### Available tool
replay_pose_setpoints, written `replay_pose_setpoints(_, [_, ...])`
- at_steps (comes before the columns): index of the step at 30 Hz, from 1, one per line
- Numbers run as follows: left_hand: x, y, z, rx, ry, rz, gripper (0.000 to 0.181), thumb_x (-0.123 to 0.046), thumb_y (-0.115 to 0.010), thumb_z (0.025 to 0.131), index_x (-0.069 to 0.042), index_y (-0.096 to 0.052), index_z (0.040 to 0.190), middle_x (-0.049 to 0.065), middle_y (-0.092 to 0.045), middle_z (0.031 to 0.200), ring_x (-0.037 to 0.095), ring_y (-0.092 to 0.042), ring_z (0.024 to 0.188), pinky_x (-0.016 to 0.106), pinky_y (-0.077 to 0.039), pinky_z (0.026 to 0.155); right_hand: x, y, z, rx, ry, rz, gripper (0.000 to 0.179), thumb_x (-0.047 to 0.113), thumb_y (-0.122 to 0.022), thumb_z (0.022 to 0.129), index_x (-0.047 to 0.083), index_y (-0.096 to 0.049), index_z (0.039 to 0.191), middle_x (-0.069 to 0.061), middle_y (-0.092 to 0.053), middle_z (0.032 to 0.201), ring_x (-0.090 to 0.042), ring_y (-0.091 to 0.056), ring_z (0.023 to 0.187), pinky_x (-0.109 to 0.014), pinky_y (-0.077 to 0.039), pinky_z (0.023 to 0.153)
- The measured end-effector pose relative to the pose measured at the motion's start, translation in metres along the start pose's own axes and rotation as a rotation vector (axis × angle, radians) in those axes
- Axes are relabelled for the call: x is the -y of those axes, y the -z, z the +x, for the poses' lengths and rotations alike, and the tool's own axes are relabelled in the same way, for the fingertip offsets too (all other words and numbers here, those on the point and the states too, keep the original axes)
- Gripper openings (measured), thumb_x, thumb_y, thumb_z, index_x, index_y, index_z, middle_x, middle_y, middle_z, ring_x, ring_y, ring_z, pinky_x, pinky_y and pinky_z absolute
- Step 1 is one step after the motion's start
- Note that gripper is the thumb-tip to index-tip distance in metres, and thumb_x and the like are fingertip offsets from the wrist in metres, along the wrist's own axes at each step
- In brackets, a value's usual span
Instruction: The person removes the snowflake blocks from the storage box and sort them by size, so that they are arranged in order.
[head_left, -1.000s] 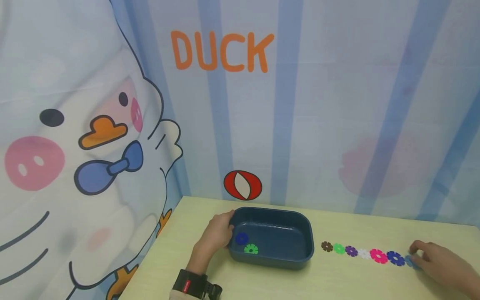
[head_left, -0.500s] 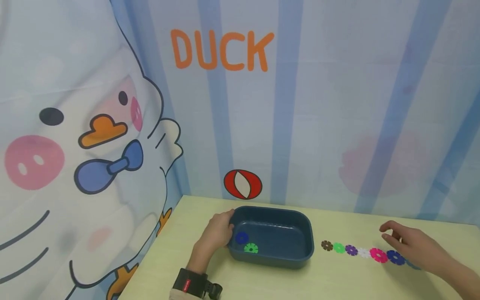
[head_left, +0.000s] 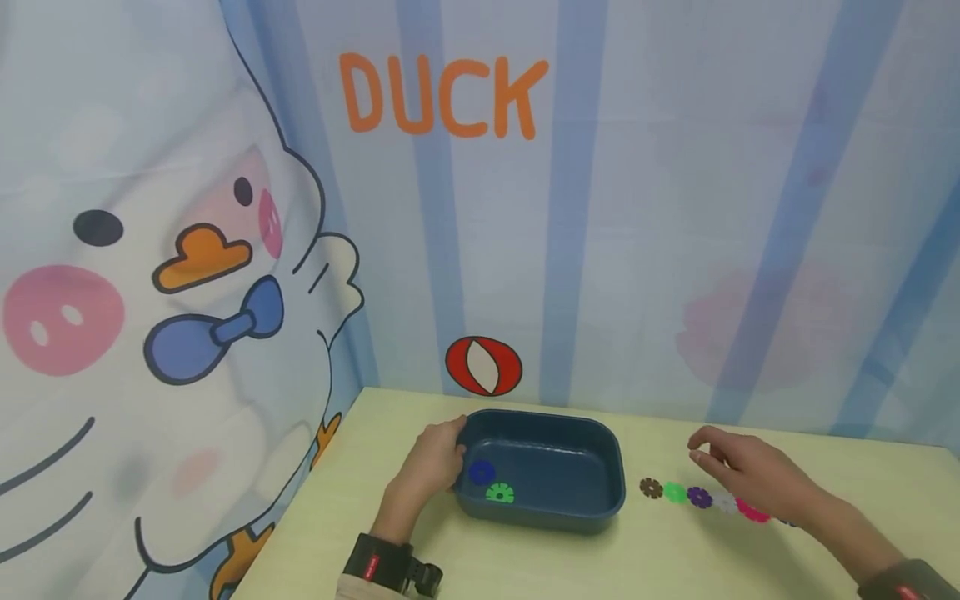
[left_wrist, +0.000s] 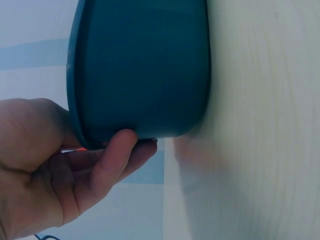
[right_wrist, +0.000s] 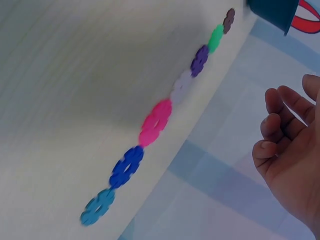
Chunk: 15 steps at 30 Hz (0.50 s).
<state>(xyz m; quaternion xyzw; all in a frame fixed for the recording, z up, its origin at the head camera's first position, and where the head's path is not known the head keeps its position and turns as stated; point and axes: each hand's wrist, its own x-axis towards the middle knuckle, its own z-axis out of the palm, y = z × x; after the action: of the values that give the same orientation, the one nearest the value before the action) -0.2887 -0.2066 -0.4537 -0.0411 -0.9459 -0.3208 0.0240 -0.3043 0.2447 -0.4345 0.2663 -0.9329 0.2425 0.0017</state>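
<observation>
A dark blue rectangular plastic bin (head_left: pixel 570 471) stands on the table. My left hand (head_left: pixel 431 458) grips its left end, with fingers (left_wrist: pixel 117 155) against the outer wall in the left wrist view. Inside the bin lie a blue flower-shaped disc (head_left: pixel 482 472) and a green notched disc (head_left: pixel 500 492). My right hand (head_left: pixel 761 471) hangs over the table to the right, its fingers loosely bent around nothing. Under it runs a row of notched discs: brown (right_wrist: pixel 229 21), green (right_wrist: pixel 216 39), purple (right_wrist: pixel 199 60), white (right_wrist: pixel 181 86), pink (right_wrist: pixel 155 123), dark blue (right_wrist: pixel 126 167) and light blue (right_wrist: pixel 97 206).
The pale wooden table (head_left: pixel 540 562) meets a printed cloth backdrop (head_left: pixel 637 208) along its far edge. A cartoon duck cloth (head_left: pixel 187 433) hangs at the left. Black bands with small cameras sit on the wrists.
My right hand has let go of the light blue disc at the row's right end, risen, and moved left toward the bin. The left hand keeps its hold on the bin.
</observation>
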Motion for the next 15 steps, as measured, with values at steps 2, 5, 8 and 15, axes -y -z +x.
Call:
replay_pose_setpoints(2, [0.000,-0.001,0.000,0.003,-0.002,-0.006,0.052,0.002,-0.058,0.104,0.006,-0.047,0.155,0.033,-0.057,0.147,0.013,-0.065,0.047,0.026,-0.053,0.044,0.006,-0.003,0.005,0.013,0.005,0.006,0.026,0.033,-0.056,0.112,0.014,-0.065,0.126,0.010,-0.056,0.076,-0.002,-0.044,0.060,-0.025,-0.039,0.055])
replay_pose_setpoints(5, [0.000,-0.002,0.000,0.003,-0.005,-0.018,0.052,0.003,-0.058,0.104,0.007,-0.047,0.155,0.034,-0.057,0.147,0.013,-0.064,0.046,0.026,-0.053,0.043,0.015,-0.008,0.011,0.016,0.017,-0.005,0.027,0.035,-0.057,0.111,0.015,-0.065,0.126,0.010,-0.057,0.077,-0.002,-0.046,0.061,-0.025,-0.040,0.056])
replay_pose_setpoints(8, [0.001,-0.002,0.001,-0.001,-0.006,-0.015,0.052,0.003,-0.058,0.104,0.007,-0.046,0.155,0.034,-0.056,0.148,0.012,-0.064,0.045,0.025,-0.052,0.042,0.023,-0.012,0.018,0.018,0.042,-0.009,0.027,0.037,-0.057,0.111,0.016,-0.065,0.126,0.011,-0.058,0.077,-0.001,-0.047,0.061,-0.025,-0.042,0.057])
replay_pose_setpoints(15, [0.001,-0.001,0.001,0.001,0.004,0.002,0.052,0.001,-0.059,0.105,0.006,-0.047,0.155,0.032,-0.057,0.148,0.015,-0.069,0.053,0.026,-0.052,0.045,0.046,-0.023,0.039,0.033,0.111,-0.031,0.031,0.041,-0.059,0.109,0.017,-0.065,0.126,0.012,-0.058,0.078,0.000,-0.048,0.062,-0.025,-0.042,0.058])
